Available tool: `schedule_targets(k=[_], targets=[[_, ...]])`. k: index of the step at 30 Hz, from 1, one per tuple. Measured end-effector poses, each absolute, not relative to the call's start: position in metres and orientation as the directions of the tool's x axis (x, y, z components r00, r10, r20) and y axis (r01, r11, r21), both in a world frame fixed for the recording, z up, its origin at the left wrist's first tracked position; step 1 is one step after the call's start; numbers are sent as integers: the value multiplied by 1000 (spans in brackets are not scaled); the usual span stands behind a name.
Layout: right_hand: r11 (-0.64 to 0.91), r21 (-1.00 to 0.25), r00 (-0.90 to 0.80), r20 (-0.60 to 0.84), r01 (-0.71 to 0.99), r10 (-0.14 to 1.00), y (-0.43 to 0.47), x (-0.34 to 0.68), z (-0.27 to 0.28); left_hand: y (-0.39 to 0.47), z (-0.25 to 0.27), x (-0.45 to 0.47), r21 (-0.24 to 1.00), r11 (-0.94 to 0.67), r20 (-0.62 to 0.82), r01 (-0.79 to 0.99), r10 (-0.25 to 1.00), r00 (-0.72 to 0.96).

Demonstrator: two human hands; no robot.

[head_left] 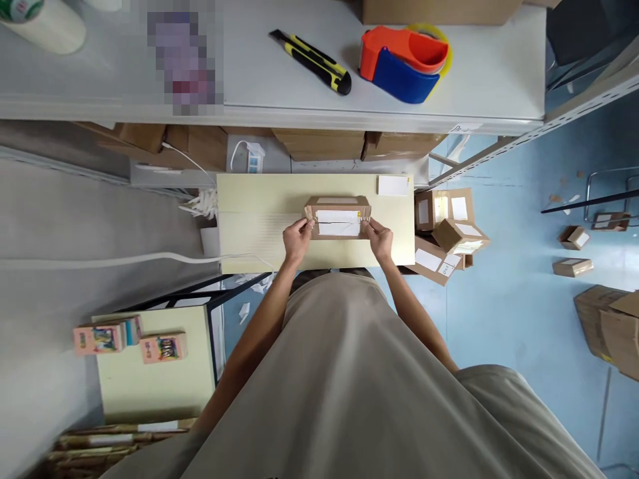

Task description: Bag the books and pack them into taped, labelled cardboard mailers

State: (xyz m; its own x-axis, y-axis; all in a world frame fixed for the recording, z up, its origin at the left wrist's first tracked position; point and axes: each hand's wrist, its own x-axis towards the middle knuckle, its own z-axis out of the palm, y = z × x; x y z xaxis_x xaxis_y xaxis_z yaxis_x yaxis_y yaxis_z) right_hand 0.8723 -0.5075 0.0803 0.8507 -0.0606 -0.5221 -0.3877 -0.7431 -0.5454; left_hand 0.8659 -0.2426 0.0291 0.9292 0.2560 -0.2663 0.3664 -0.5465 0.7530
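A broad stretch of cream tabletop runs from its left edge to your left hand, whose fingers pinch the left end of the carton; the carton sits mid-table between your hands, with tabletop before and behind; your right hand's fingers pinch its right end; a white slip lies by the far right corner; labelled boxes crowd just past the right edge.

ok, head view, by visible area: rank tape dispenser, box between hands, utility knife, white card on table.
1. Tape dispenser
2. Box
3. Utility knife
4. White card
1 and 3 seem nearer; true sizes unsure.
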Motion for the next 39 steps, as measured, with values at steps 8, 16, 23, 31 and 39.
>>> schedule_targets(k=[8, 16, 23, 31, 39], targets=[[-680, -619, 900, -412, -393, -146, -536, 860, 63, -266, 16, 859, 830, -460, -169, 317, 334, 927], [-649, -604, 839, -535, -463, -101, -549, 841, 20, -267, -17, 834, 660, -498, -423, 562, 372, 826], [-692, -546, 855, -474, -472, -209, -618, 877, 6, -289, 6, 873, 692, -602, -123, 398, 445, 887], [-576, -624, 844, -312, -528, -436, -655, 986, -58, -404, -4, 983, 873, -472, -155, 120, -34, 987], [-506, -640, 800, -322, -578, -507, -649, 1012, -99, -489, -59, 1061, 642, -609, -520, 466, 101, 848]])
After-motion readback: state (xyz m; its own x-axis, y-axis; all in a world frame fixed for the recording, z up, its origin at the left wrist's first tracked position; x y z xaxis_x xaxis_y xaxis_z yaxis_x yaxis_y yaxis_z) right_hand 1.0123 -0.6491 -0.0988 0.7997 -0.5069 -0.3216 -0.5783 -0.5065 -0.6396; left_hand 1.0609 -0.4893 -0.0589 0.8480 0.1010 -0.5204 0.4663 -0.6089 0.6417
